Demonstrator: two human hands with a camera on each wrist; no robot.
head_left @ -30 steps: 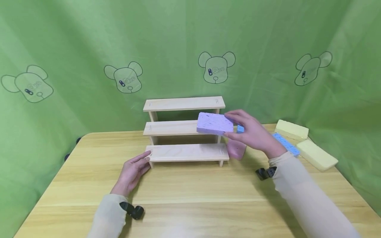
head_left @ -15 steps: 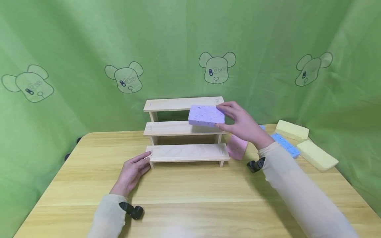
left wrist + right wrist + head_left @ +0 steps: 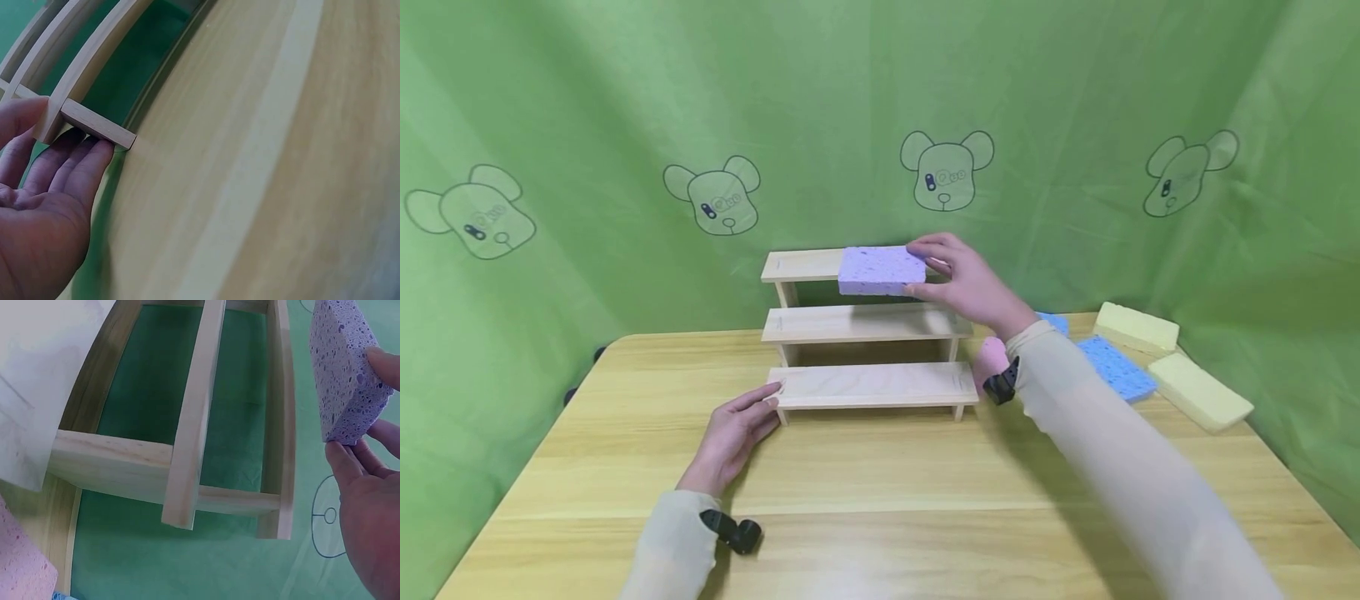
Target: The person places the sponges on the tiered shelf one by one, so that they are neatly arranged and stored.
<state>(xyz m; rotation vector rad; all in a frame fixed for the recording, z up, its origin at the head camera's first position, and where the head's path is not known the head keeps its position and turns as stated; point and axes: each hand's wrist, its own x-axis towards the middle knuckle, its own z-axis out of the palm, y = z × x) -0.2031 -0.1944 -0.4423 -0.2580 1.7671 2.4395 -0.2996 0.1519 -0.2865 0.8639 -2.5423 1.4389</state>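
The purple sponge (image 3: 882, 268) looks matt and pitted, the rack (image 3: 850, 324) smooth bare wood.

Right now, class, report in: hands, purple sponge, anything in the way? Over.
Left hand on lower left end of rack. Right hand pinches purple sponge, held clear of rack. Nothing seen in between.

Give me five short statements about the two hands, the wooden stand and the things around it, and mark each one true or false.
1. The right hand holds the purple sponge. True.
2. The left hand touches nothing. False: it touches the wooden stand, low on its left side.
3. The wooden stand has three shelves. True.
4. Both yellow blocks sit on the wooden stand. False: they lie on the table, to the right of the stand.
5. A green curtain hangs behind the wooden stand. True.
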